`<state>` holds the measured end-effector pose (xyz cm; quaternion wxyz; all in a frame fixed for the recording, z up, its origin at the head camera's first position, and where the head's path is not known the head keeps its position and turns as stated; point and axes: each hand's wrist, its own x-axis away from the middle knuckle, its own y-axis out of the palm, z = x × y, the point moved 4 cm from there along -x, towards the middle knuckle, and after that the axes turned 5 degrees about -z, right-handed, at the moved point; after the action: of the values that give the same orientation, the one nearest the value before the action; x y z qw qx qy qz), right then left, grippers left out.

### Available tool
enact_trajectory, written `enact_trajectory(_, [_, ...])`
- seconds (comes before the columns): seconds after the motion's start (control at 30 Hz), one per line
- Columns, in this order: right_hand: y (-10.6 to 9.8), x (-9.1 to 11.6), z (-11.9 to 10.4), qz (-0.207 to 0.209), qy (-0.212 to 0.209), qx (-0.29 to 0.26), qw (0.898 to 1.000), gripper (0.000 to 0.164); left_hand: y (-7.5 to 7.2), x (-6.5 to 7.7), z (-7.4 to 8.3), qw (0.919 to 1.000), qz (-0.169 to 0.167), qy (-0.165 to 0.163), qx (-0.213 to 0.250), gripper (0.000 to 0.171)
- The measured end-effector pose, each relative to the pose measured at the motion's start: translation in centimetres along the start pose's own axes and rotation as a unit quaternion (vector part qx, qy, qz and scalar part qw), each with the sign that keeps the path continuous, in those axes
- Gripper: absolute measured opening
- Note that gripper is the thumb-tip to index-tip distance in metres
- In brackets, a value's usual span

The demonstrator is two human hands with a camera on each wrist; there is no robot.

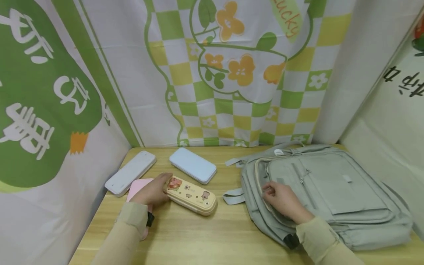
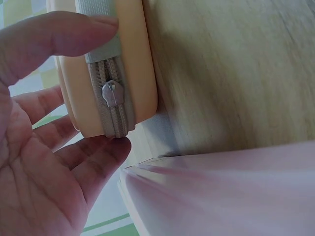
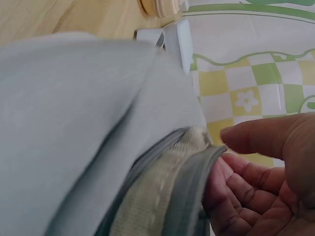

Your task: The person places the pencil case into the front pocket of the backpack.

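Observation:
My left hand (image 1: 155, 191) holds the left end of a yellow pencil case (image 1: 190, 195) printed with small cartoon pictures. In the left wrist view its thumb lies along the zipper side of the case (image 2: 140, 64), near a metal zipper pull (image 2: 113, 93), and the other fingers are on the opposite side and under the end. A grey-green backpack (image 1: 331, 180) lies on the right with its front zipper partly undone. My right hand (image 1: 285, 198) pinches the edge of that opening; the right wrist view shows thumb and curled fingers at the zipper edge (image 3: 197, 172).
A white case (image 1: 130, 173) and a light blue case (image 1: 193, 165) lie toward the back of the wooden table (image 1: 198, 243). Something pink (image 1: 137, 187) lies partly under my left forearm. Backpack straps (image 1: 233, 196) stick out leftward. Printed cloth (image 1: 159, 121) hangs behind the table.

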<state>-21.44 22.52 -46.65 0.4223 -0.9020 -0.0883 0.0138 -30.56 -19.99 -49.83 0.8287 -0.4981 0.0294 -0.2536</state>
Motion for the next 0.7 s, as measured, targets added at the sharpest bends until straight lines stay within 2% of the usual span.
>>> enact_trajectory(0.17, [0.3,-0.2,-0.3,-0.009,-0.017,0.051,0.999,0.017,-0.3,0.4,0.3,1.0,0.005,0.003,0.007,0.088])
enact_trajectory(0.27, [0.5,-0.3,-0.3,-0.013,-0.011,0.062,0.998,0.023,-0.1,0.2,0.2,1.0,-0.002,0.005,0.006,0.087])
enact_trajectory(0.47, [0.2,0.1,0.5,-0.034,0.036,-0.025,0.998,0.038,0.4,-0.3,-0.6,1.0,-0.008,0.005,-0.004,0.087])
enact_trajectory(0.57, [-0.5,0.2,0.7,-0.055,0.051,-0.051,0.996,0.038,0.3,-0.3,-0.6,1.0,-0.005,0.003,-0.002,0.088])
enact_trajectory(0.7, [-1.2,0.3,1.1,-0.048,0.056,-0.056,0.996,0.03,0.3,-0.1,-0.4,1.0,-0.003,0.0,-0.003,0.088])
